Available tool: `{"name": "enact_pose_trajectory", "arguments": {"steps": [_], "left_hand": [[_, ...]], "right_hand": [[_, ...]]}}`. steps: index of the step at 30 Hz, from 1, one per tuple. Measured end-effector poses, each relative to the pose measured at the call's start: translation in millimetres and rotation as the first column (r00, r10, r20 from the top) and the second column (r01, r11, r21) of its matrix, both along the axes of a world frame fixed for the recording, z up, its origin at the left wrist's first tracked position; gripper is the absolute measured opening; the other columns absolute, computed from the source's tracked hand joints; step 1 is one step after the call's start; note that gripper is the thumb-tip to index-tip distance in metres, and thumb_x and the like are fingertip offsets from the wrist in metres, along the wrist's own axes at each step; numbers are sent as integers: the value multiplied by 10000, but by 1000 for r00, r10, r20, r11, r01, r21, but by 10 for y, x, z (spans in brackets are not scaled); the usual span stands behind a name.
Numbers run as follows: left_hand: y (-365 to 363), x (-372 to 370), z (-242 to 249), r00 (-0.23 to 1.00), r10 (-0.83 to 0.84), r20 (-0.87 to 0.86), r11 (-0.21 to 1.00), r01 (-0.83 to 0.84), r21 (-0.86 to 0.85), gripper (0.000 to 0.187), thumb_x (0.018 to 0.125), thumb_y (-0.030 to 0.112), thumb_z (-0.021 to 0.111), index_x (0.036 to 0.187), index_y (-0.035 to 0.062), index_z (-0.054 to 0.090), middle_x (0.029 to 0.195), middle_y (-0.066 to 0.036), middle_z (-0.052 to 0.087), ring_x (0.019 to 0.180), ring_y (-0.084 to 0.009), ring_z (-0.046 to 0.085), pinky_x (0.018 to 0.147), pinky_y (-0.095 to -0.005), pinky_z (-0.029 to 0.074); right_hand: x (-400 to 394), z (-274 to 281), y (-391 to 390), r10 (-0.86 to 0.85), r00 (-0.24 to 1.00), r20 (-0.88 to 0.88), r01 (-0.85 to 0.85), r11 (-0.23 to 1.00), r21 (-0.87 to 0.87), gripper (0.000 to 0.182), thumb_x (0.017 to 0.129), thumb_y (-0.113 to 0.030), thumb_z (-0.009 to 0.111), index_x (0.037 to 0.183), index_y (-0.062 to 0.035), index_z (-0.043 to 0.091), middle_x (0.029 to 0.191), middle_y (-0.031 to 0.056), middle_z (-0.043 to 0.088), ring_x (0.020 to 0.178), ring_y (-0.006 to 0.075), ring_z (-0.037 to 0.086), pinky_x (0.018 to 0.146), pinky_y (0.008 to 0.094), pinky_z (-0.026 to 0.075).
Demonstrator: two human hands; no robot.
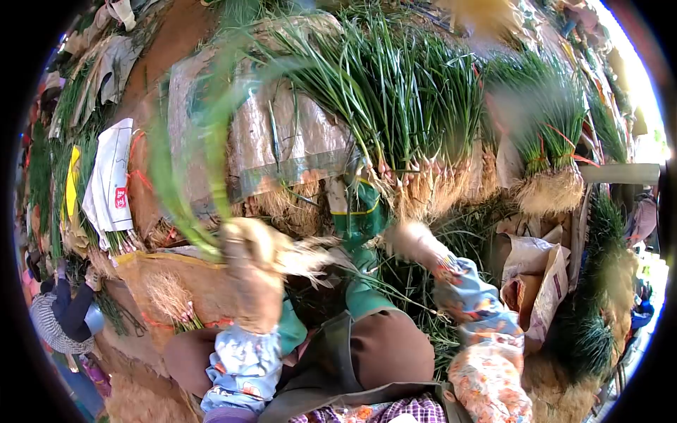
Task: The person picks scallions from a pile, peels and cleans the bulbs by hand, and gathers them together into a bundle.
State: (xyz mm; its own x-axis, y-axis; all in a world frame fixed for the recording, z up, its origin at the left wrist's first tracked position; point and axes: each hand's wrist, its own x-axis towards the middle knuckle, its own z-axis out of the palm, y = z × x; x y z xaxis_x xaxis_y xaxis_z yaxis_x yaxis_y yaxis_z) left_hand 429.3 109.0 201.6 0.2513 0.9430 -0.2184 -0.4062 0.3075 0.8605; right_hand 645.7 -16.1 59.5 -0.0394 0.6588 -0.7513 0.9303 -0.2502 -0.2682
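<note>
My left hand point(250, 271), in a tan glove, is closed around green garlic stalks point(201, 211). Their long leaves are smeared by motion and arc up to the left, while pale stringy roots point(307, 257) stick out to the right of the fist. My right hand point(416, 243) is blurred, just below the roots of a standing row of green garlic point(416, 99); its fingers cannot be made out, nor whether it holds anything. Floral sleeves cover both my arms. Between my hands is a green boot point(363, 218) with a yellow band.
Wrapped sheeting point(282, 134) lies over roots beside the row. A tied bundle point(553, 141) stands at the right, above an open white sack point(536, 275). Loose leaves cover the ground by my knees. Another person point(63, 317) works at the far left, near a white bag point(109, 176).
</note>
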Motion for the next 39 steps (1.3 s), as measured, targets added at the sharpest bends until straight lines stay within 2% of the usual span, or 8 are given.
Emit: {"name": "enact_pose_trajectory", "arguments": {"steps": [3, 11, 16, 26, 28, 30, 36, 39], "left_hand": [[147, -93, -192, 999, -4, -41, 1000, 3, -22, 306, 878, 382, 488, 825, 84, 530, 511, 59, 324, 460, -86, 358, 515, -259, 399], [-135, 48, -702, 866, -495, -69, 808, 429, -404, 480, 837, 387, 547, 1106, -11, 537, 571, 10, 512, 500, -88, 494, 555, -236, 461], [-262, 30, -852, 872, -428, -238, 843, 290, -452, 316, 865, 318, 539, 1009, 40, 576, 671, -13, 574, 514, -59, 468, 452, -167, 361], [-288, -18, -832, 915, -382, -128, 857, 299, -421, 194, 887, 230, 503, 859, 44, 552, 566, -1, 499, 459, -91, 425, 427, -217, 341], [-257, -7, -648, 895, -406, 182, 805, 445, -392, 268, 897, 317, 469, 806, 72, 531, 485, 47, 373, 421, -83, 333, 439, -237, 320], [-267, 12, -546, 813, -317, 488, 752, 529, -393, 267, 912, 303, 433, 823, 71, 530, 474, 52, 346, 413, -83, 300, 435, -242, 291], [-222, -11, -724, 650, -260, 714, 570, 700, -430, 304, 888, 333, 475, 867, 41, 558, 494, 37, 365, 457, -105, 388, 489, -249, 366], [-250, -25, -674, 893, -334, 301, 612, 449, -652, 293, 890, 318, 480, 883, 37, 559, 532, 36, 392, 457, -115, 414, 531, -247, 412]], "right_hand": [[72, 2, -70, 456, 886, -88, -424, 871, 248, 226, 860, -324, 467, 948, -141, 566, 749, 44, 622, 632, 195, 613, 550, 315, 504], [262, 190, 1671, -493, 870, 20, 341, 631, 697, 290, 774, -355, 565, 789, -65, 557, 714, 155, 606, 689, 326, 596, 629, 410, 474], [-354, 626, 999, -664, 53, -746, 859, 411, -305, 251, 775, -153, 644, 986, -31, 584, 803, 60, 641, 650, 199, 611, 534, 287, 466], [-874, 517, 1003, -219, 960, 176, 107, 865, 491, 114, 811, -215, 547, 783, -105, 538, 588, 54, 542, 502, 185, 555, 414, 310, 443], [-560, 193, 948, -482, 876, -9, 359, 638, 681, 71, 836, -164, 526, 794, -121, 563, 564, -16, 508, 417, 84, 467, 353, 209, 382], [-180, 71, 791, -645, -145, -751, 967, 67, -244, 145, 878, -204, 499, 806, -102, 571, 582, -34, 507, 429, 66, 451, 351, 195, 364], [-614, 673, 987, -485, -326, -812, 725, 423, -543, 233, 875, -275, 530, 908, -59, 610, 609, -30, 506, 439, 29, 390, 384, 165, 313], [-721, 410, 1058, -463, 458, -759, 829, 532, 176, 183, 862, -237, 544, 914, -73, 607, 534, -51, 493, 428, 40, 393, 370, 193, 318]]}}
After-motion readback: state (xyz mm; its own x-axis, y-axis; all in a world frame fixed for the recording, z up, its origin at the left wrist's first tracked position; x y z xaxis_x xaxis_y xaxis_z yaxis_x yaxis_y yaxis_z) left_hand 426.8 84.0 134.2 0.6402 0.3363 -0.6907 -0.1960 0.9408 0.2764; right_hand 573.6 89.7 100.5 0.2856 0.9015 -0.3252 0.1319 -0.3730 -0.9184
